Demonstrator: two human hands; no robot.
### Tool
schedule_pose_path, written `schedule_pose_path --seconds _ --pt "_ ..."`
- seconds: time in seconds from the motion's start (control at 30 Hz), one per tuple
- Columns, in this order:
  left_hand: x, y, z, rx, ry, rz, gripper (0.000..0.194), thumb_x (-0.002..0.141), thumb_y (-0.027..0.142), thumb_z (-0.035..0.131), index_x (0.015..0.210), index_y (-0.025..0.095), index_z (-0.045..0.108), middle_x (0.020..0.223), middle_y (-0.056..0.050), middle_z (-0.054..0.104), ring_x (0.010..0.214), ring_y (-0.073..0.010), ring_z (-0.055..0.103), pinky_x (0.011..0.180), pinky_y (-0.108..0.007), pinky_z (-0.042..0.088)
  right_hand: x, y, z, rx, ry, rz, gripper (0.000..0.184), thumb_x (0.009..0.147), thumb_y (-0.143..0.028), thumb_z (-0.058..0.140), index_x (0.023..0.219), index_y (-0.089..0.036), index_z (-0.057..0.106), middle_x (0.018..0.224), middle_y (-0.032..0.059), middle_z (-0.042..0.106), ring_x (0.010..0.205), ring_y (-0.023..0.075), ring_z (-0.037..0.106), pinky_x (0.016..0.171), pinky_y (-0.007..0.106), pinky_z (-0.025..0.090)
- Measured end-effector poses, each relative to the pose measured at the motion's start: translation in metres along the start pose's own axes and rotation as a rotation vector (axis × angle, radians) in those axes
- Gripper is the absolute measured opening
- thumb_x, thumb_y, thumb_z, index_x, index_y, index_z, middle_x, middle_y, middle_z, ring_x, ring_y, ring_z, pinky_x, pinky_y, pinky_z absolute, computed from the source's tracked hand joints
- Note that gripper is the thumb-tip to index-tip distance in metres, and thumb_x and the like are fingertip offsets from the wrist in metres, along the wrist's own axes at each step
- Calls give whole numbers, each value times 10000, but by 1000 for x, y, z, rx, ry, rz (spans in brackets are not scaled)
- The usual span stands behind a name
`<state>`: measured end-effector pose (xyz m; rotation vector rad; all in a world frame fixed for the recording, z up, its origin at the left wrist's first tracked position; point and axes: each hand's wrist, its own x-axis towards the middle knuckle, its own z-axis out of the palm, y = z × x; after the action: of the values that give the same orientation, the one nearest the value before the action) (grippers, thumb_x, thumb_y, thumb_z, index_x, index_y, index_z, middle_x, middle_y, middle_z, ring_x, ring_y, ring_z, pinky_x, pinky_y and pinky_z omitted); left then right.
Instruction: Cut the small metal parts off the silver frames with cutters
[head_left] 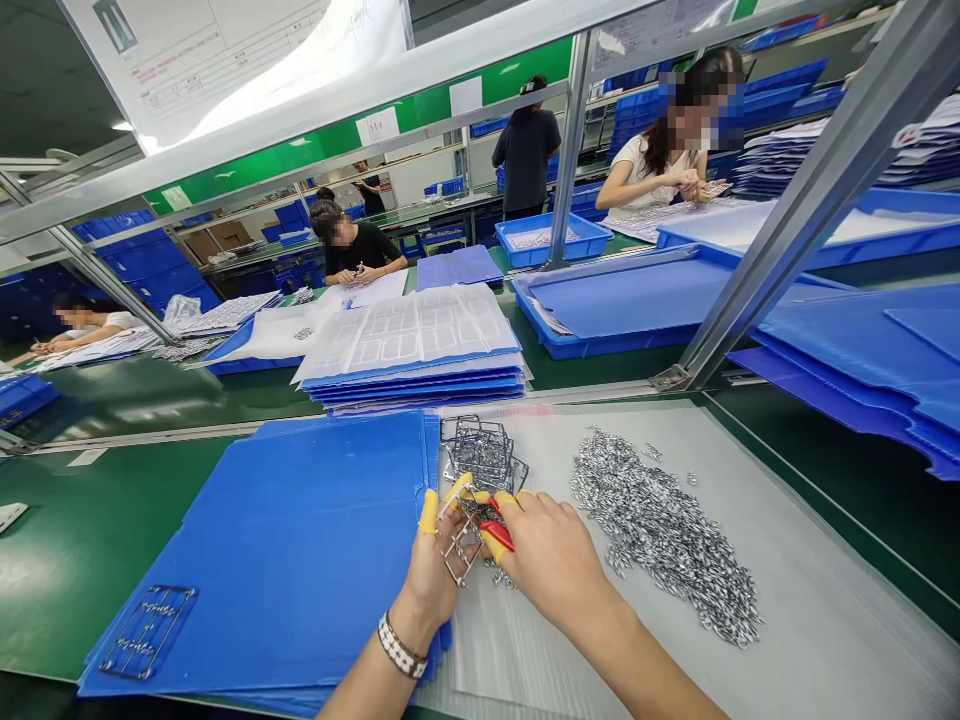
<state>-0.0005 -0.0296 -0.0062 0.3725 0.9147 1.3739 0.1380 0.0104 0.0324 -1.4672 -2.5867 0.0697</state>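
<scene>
Green work surface [90, 540] — one blue corrugated plastic sheet [262, 550], with a translucent plastic sheet [810, 600] just beside it. On the latter: a heap of small metal pieces [660, 530] and a stack of wire frames [480, 450]. Left hand [427, 575] — partly open, yellow finger cots [428, 512] — grips one wire frame [452, 565] over the translucent sheet's edge; right hand [547, 560] closed around red-handled pliers [501, 535] touching that frame.

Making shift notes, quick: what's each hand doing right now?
Left hand: closed, holding a wire frame.
Right hand: closed, holding red pliers.
</scene>
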Motion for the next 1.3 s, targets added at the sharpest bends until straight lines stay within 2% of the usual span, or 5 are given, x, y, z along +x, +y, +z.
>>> schedule_pose_path --seconds 0.33,0.53,0.87,1.17,1.3 --pt "-2 10 -1 -102 7 -34 583 871 603 442 1206 160 621 1236 -135 606 970 -237 592 753 -344 511 2 1 -6 13 -34 -9 204 818 -268 637 1010 -198 634 894 70 671 875 248 617 706 343 387" --pt "0 18 -1 -205 -57 -63 625 873 628 397 1190 135 615 1295 -162 564 1053 -306 583 738 -419 535 -14 8 0 1 -1 -8 168 830 -295 609 963 -195 634 890 70 670 874 259 590 726 365 362" --pt "0 8 4 -187 -51 -44 617 884 618 389 1188 132 618 1308 -161 561 1046 -284 591 703 -358 524 -15 5 2 4 -59 20 186 851 -292 580 978 -175 649 930 83 666 913 282 571 741 387 341" --pt "-3 -4 5 -50 66 101 574 875 608 435 1183 170 643 1296 -122 591 1117 -259 571 843 -324 486 -11 -1 -2 11 -109 3 151 812 -240 596 935 -162 638 921 103 661 915 286 590 725 379 364" --pt "-2 -1 5 -98 81 91 577 874 613 428 1176 174 649 1283 -123 600 1090 -256 588 814 -327 499 -8 -4 -1 -5 -91 1 130 798 -197 629 924 -168 638 882 93 658 869 272 612 703 360 376"
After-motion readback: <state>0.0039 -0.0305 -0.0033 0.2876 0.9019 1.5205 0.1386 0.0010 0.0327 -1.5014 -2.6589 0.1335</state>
